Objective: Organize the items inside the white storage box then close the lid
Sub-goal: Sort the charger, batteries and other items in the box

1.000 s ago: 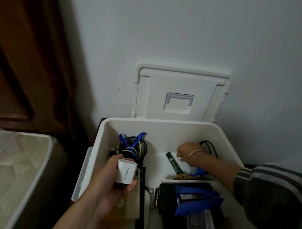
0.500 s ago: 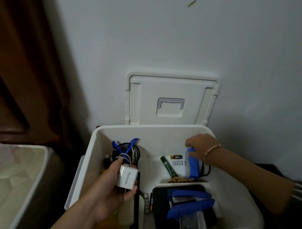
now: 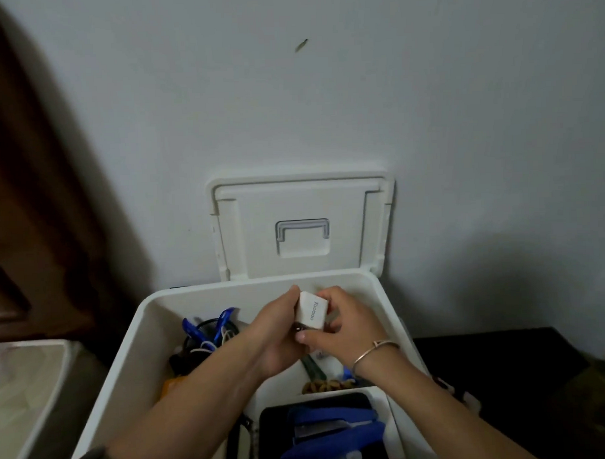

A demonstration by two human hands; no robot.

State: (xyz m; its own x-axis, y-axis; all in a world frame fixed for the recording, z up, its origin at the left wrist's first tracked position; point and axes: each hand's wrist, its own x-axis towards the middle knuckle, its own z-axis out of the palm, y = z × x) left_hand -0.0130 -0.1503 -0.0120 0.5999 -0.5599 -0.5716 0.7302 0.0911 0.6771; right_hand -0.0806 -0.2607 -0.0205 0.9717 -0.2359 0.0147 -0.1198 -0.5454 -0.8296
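Note:
The white storage box [image 3: 133, 341] stands open against the wall, its lid [image 3: 301, 229] leaning upright behind it. Over the middle of the box my left hand [image 3: 274, 336] and my right hand [image 3: 339, 327] both grip a small white charger block [image 3: 312, 311] with grey lettering. Below them lie a coil of black and white cables with blue clips [image 3: 208, 332], a green pen-like stick [image 3: 312, 368], brown beads [image 3: 322, 386], and a black inner tray [image 3: 276, 415] holding a blue stapler [image 3: 335, 434].
A pale container [image 3: 29, 386] sits to the left of the box. Dark wooden furniture [image 3: 22, 204] fills the far left. A dark surface [image 3: 498, 366] lies to the right. The white wall rises just behind the lid.
My right hand let go of the blue item at the back right of the box and came over to the charger. My left hand lifted the charger toward the box's middle.

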